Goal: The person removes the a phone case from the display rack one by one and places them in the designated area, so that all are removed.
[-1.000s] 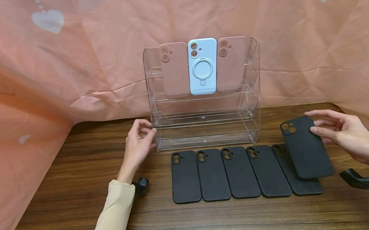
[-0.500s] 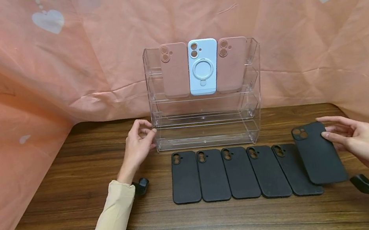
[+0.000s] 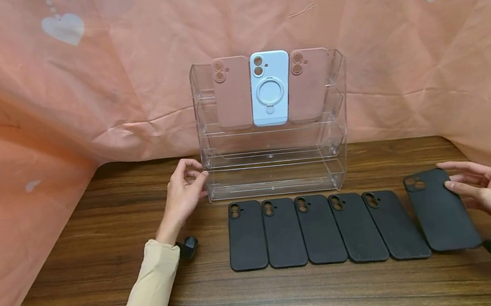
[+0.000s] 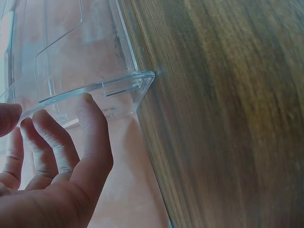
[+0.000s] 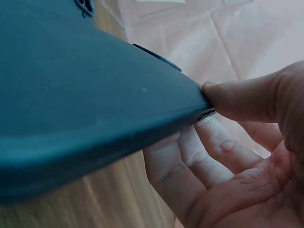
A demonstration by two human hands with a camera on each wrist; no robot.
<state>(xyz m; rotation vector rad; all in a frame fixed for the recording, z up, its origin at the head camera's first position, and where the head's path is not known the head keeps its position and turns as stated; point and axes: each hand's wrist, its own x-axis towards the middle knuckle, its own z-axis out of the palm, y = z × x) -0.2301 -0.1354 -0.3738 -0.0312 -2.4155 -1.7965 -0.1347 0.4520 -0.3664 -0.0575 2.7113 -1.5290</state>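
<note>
Five black phone cases lie flat in a row on the wooden table, edges just beside one another, directly in front of a clear acrylic rack that stands against the peach cloth backdrop. On the rack's top tier lean two pink cases with a light blue ring case between them. At the left, the left hand rests by the rack's lower left corner, fingers loosely curled with the tips touching the clear edge, its grip holding nothing. A small black strap end shows beside that wrist. At the right end of the row, just beside the fifth case, a sixth black case sits slightly tilted, its lower end at the table. The right hand holds it by its right edge, thumb on top and fingers underneath, palm turned inward.
</note>
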